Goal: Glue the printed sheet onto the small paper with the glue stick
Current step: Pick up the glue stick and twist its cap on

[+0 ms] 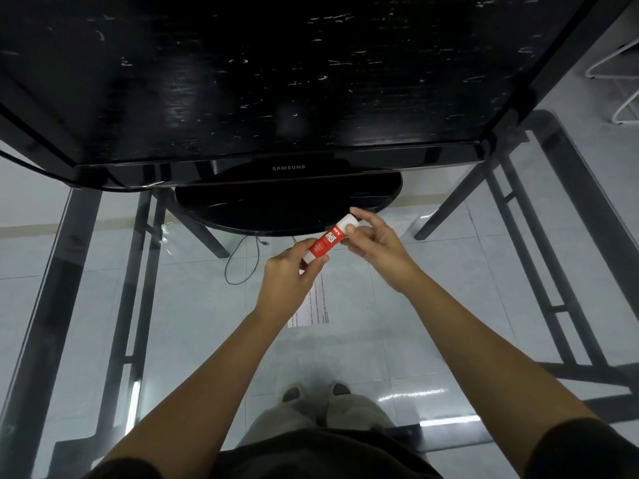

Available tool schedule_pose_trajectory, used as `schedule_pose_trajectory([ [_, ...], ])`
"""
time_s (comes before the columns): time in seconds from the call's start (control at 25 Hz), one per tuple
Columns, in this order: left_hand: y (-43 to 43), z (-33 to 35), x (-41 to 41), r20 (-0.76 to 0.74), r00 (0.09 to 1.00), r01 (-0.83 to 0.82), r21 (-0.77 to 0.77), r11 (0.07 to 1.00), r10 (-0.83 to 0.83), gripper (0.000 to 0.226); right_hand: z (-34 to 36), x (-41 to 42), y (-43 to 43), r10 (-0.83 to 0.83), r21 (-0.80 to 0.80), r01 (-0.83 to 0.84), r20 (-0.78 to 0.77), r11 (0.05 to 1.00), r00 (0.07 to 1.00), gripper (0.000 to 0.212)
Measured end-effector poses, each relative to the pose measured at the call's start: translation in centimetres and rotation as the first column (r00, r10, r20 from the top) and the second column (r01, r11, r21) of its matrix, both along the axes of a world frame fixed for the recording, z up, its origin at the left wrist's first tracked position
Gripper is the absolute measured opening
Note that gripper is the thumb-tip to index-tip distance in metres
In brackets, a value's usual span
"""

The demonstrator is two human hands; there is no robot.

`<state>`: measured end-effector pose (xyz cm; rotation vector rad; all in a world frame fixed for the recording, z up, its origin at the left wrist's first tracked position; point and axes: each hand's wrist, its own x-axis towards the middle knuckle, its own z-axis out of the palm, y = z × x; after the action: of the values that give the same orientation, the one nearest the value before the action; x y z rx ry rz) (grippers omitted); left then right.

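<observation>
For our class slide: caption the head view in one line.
Both hands grip a red glue stick above a glass table, printed sheet lying below.

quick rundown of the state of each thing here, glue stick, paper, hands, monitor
glue stick: capped, held tilted above the glass table between both hands
left hand: closed on the stick's lower end
right hand: fingertips pinching the white cap end
printed sheet: lying flat on the glass table, partly hidden by the left hand, no glue visible on it
monitor: screen dark, standing on its base
</observation>
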<state>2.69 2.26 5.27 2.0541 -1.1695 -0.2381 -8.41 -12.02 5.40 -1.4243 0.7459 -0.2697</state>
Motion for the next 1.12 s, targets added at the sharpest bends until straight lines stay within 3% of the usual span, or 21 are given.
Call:
schedule_pose_trajectory([
  [0.16,-1.2,-1.3,0.0,-0.066,0.995,0.075,0.053,0.996,-0.072,0.046,-1.0,0.4,0.7,-0.034,0.021,0.034,-0.009,0.999,0.999,0.026],
  [0.32,-0.3,-4.3,1.1,-0.023,1.000,0.024,0.317,0.948,-0.018,0.058,-1.6,0.4,-0.4,-0.068,-0.251,0.031,-0.138,0.967,0.988,0.017],
  [0.52,2.9,-7.8,3.4,0.053,0.996,-0.087,0.469,0.879,0.070,0.059,-2.9,0.1,-1.0,-0.041,-0.458,-0.065,-0.217,0.887,0.975,0.021],
  [0.72,5.5,-9.5,4.2,0.135,0.989,-0.124,0.586,0.801,0.055,0.063,-4.0,-0.2,-0.7,0.003,-0.510,-0.137,-0.255,0.849,0.967,0.027],
  [1.12,5.5,-9.9,4.1,0.188,0.982,-0.130,0.657,0.742,0.006,0.067,-5.0,-0.6,-0.9,0.036,-0.522,-0.213,-0.328,0.826,0.944,0.038],
])
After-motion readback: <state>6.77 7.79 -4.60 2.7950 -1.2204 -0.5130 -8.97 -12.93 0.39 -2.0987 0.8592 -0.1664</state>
